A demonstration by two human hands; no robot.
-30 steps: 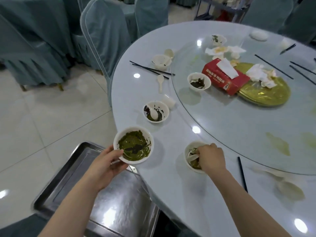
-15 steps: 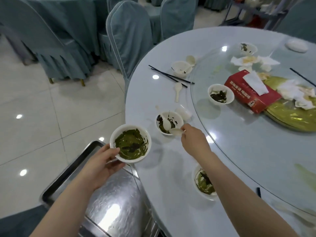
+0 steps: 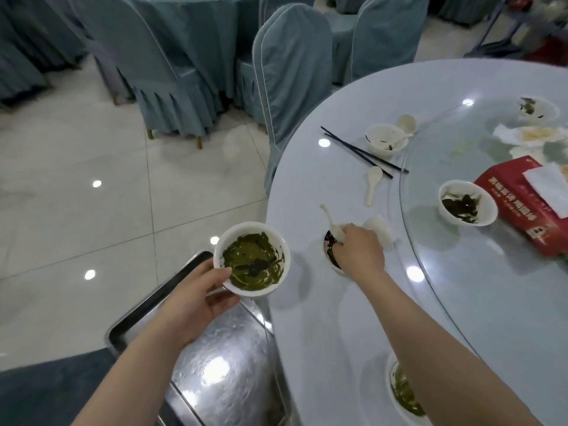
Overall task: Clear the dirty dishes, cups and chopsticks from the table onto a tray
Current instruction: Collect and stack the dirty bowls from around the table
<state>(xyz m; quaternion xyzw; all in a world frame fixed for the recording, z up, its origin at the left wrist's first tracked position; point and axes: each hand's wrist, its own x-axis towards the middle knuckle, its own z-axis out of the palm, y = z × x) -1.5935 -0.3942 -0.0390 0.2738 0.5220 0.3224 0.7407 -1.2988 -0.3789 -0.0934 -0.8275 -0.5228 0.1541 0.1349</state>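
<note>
The left hand (image 3: 196, 298) holds a white bowl (image 3: 252, 258) smeared with green residue, its grip curled round the near rim, just above the far corner of the metal tray (image 3: 227, 358) beside the round bench (image 3: 353, 302). The right hand (image 3: 359, 252) reaches over a second dirty bowl (image 3: 329, 247) on the bench, its grip pinching a white spoon (image 3: 333, 224) whose handle points up and away. Another green-stained bowl (image 3: 402, 392) sits near the bench edge under the right forearm. Farther off lie black chopsticks (image 3: 362, 152), a loose spoon (image 3: 372, 184), two more bowls and a red tissue box (image 3: 522, 204).
</note>
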